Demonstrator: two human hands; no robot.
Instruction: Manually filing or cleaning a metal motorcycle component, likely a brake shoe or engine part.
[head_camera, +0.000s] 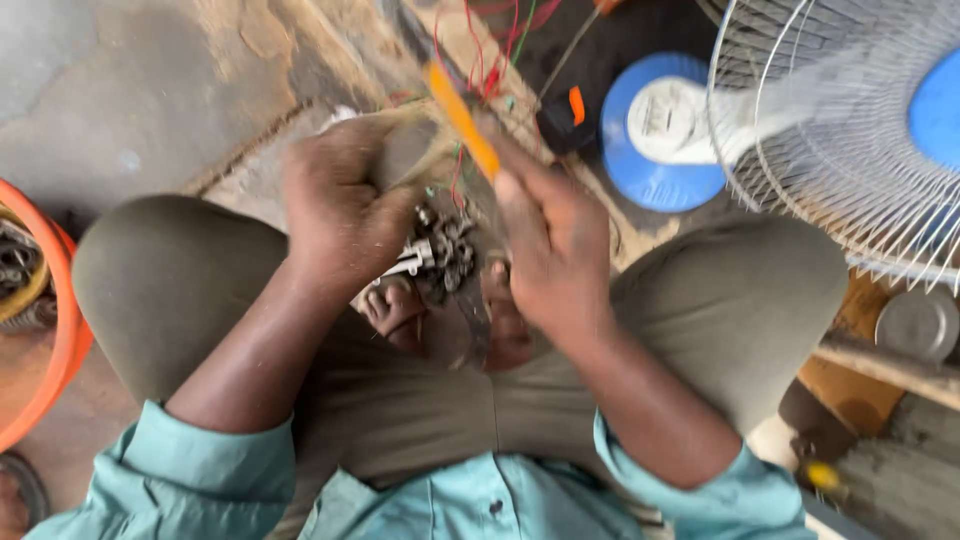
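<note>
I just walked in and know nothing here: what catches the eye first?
Two hands meet at the centre: the left hand grips a grimy metal part, the right hand holds an orange tool over it. At upper right stands a white fan; an orange basin sits at the left edge.

We count two hands: our left hand and our right hand; between them sits one dark metal part, blurred, with a few coloured wires running off it, too smeared for us to number; we see one orange-handled tool in the right hand; one white fan guard; one blue round fan base; one orange basin at the left edge; one small grey lid; two bent knees in olive trousers.
</note>
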